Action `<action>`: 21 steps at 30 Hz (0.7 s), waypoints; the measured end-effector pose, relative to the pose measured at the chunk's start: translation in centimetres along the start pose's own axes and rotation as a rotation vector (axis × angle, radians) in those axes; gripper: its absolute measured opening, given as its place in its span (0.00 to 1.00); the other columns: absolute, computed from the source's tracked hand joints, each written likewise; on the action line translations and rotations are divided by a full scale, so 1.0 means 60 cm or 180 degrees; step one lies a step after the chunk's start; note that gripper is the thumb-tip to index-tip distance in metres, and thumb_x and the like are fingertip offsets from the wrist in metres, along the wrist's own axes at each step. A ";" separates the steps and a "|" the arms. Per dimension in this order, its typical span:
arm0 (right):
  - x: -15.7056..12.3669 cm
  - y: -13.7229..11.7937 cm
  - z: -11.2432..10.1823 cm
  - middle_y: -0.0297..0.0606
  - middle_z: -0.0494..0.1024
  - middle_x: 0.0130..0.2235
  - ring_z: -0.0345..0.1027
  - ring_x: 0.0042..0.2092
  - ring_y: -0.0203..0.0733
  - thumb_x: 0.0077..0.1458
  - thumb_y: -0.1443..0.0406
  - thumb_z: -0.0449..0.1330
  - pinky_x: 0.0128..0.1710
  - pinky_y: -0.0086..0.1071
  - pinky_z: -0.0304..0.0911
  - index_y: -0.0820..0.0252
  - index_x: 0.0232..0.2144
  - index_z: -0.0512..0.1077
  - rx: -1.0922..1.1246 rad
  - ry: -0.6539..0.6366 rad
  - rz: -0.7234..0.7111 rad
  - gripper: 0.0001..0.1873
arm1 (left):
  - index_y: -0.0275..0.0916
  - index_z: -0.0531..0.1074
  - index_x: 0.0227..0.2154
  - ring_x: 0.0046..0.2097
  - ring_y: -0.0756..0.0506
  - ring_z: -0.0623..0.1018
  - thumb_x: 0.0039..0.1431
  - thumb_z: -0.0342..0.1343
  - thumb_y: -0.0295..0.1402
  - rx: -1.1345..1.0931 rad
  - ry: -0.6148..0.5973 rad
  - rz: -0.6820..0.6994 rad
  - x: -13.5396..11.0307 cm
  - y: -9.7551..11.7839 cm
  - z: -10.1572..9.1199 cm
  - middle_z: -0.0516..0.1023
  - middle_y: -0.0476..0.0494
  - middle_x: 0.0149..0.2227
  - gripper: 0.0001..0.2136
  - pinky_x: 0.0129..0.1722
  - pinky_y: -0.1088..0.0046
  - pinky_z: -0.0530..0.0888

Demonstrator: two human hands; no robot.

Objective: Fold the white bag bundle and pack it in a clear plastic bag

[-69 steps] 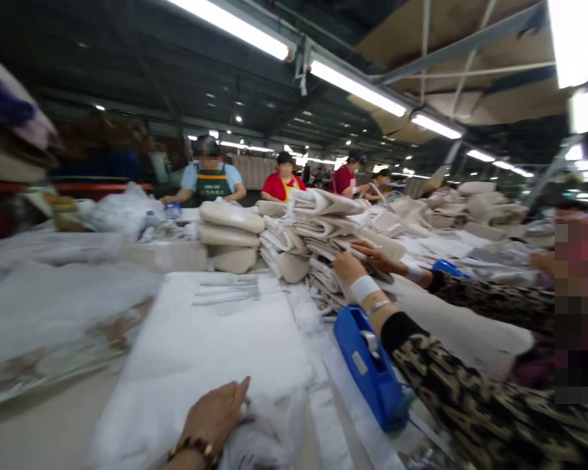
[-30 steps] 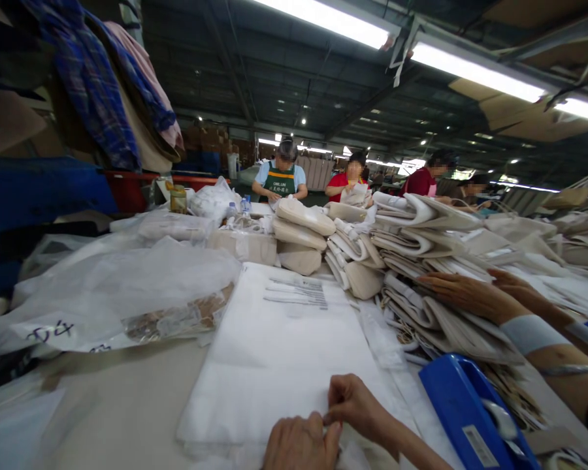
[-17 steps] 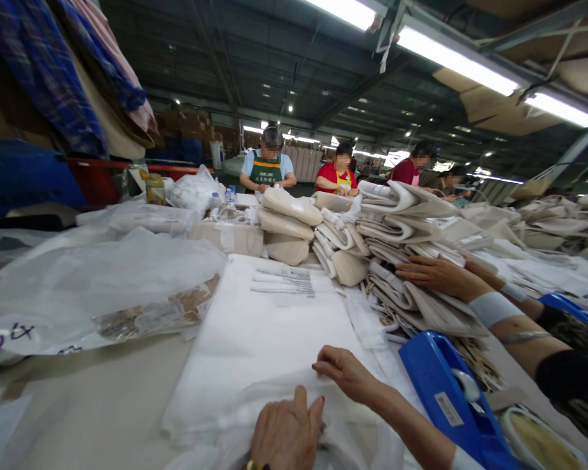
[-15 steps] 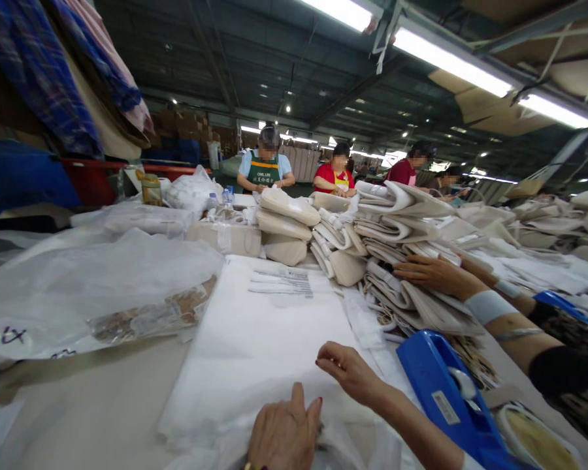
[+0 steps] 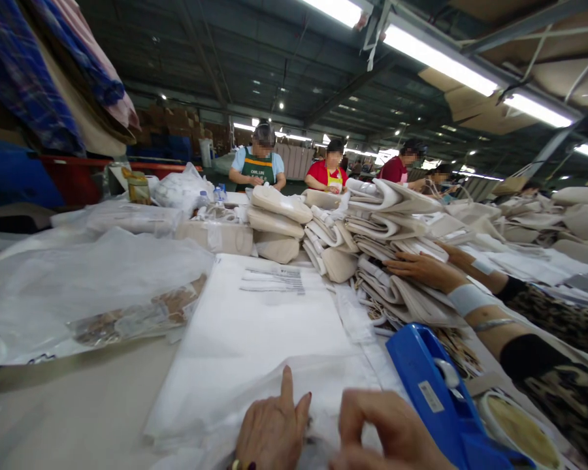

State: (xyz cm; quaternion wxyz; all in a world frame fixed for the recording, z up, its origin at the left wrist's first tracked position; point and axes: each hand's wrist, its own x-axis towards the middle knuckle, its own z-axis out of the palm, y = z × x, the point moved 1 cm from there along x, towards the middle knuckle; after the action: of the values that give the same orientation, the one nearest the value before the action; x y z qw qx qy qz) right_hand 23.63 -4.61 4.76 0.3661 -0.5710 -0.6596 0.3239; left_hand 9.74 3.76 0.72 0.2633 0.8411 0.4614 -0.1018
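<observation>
A pile of white translucent plastic bags (image 5: pixel 255 326) with printed lines near its far end lies flat in front of me. My left hand (image 5: pixel 272 427) presses on the near end of the pile, index finger stretched out and thumb apart, holding nothing. To its right, close to the camera, my right hand (image 5: pixel 389 424) is slightly blurred over the near edge of the bags. Its fingers are curled in; whatever lies between them, if anything, is hidden. Loose, crumpled film shows between and around both hands.
A blue tape dispenser (image 5: pixel 431 391) and a round tub (image 5: pixel 519 427) are at right. A co-worker's hands (image 5: pixel 421 271) touch folded beige bags (image 5: pixel 396 225). Large plastic sacking (image 5: pixel 88 274) covers the left. Other people (image 5: pixel 259 163) work across the table.
My right hand has come down and back toward me from above the bags, its fingers now curled. The left hand stays on the pile. Film at the near end has shifted.
</observation>
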 end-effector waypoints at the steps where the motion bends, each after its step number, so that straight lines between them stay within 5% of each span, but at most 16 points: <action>1: 0.019 0.015 0.002 0.36 0.70 0.26 0.63 0.31 0.40 0.55 0.54 0.57 0.34 0.33 0.58 0.58 0.24 0.68 -0.0366 0.0210 0.0105 0.15 | 0.28 0.45 0.61 0.42 0.37 0.77 0.64 0.33 0.39 0.0002 0.0023 -0.0004 0.000 0.000 0.001 0.78 0.31 0.39 0.27 0.43 0.60 0.70; 3: 0.056 0.041 0.006 0.41 0.73 0.34 0.64 0.37 0.44 0.51 0.59 0.62 0.38 0.36 0.58 0.60 0.30 0.70 -0.1344 0.0470 0.0213 0.10 | 0.29 0.47 0.61 0.42 0.37 0.77 0.64 0.34 0.39 0.0040 0.0061 -0.0024 0.001 0.000 0.002 0.78 0.31 0.39 0.26 0.42 0.59 0.70; 6: 0.097 0.068 0.019 0.47 0.70 0.48 0.62 0.48 0.50 0.46 0.67 0.66 0.47 0.42 0.55 0.60 0.46 0.68 -0.2145 0.0142 0.0220 0.22 | 0.29 0.49 0.60 0.41 0.36 0.78 0.64 0.34 0.39 0.0055 0.0128 0.0029 0.002 -0.001 0.007 0.78 0.31 0.39 0.26 0.42 0.58 0.70; 9: 0.119 0.086 0.032 0.40 0.75 0.38 0.66 0.43 0.43 0.52 0.68 0.62 0.45 0.36 0.55 0.59 0.32 0.74 -0.2067 -0.0168 0.0507 0.03 | 0.28 0.51 0.59 0.40 0.36 0.78 0.64 0.33 0.39 0.0037 0.0176 0.0110 0.003 -0.002 0.010 0.78 0.31 0.38 0.25 0.41 0.58 0.71; 11: 0.125 0.094 0.038 0.35 0.75 0.31 0.66 0.36 0.38 0.51 0.69 0.62 0.38 0.29 0.56 0.60 0.21 0.72 -0.1954 -0.0181 0.0717 0.08 | 0.29 0.54 0.58 0.40 0.36 0.78 0.64 0.34 0.38 0.0052 0.0165 0.0130 0.003 -0.001 0.011 0.79 0.32 0.37 0.24 0.40 0.59 0.71; 14: 0.130 0.105 0.041 0.31 0.73 0.28 0.64 0.30 0.34 0.43 0.70 0.66 0.28 0.25 0.53 0.61 0.19 0.69 -0.1868 -0.0073 0.1045 0.09 | 0.33 0.64 0.52 0.39 0.37 0.78 0.64 0.35 0.39 -0.0035 0.0216 0.0145 0.001 -0.002 0.013 0.79 0.36 0.36 0.21 0.39 0.59 0.71; 18: 0.131 0.109 0.040 0.28 0.70 0.22 0.60 0.26 0.33 0.39 0.67 0.68 0.24 0.25 0.48 0.60 0.20 0.67 -0.1793 0.0034 0.1448 0.11 | 0.40 0.72 0.37 0.39 0.41 0.76 0.64 0.38 0.37 -0.0408 0.0996 0.0034 -0.003 -0.013 0.012 0.78 0.42 0.36 0.16 0.40 0.65 0.69; 21: 0.133 0.104 0.039 0.28 0.71 0.22 0.60 0.26 0.34 0.37 0.66 0.69 0.24 0.26 0.47 0.60 0.20 0.67 -0.1757 0.0027 0.1511 0.13 | 0.41 0.71 0.42 0.45 0.42 0.72 0.62 0.43 0.31 -0.0304 0.1890 0.0058 -0.006 -0.023 0.002 0.75 0.41 0.43 0.12 0.44 0.66 0.65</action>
State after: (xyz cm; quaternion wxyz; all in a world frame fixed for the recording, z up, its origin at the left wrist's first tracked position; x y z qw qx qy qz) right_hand 24.21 4.13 -0.84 0.1156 -0.7869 -0.5697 0.2073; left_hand 8.38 4.02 0.30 0.1570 0.8248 0.5149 0.1728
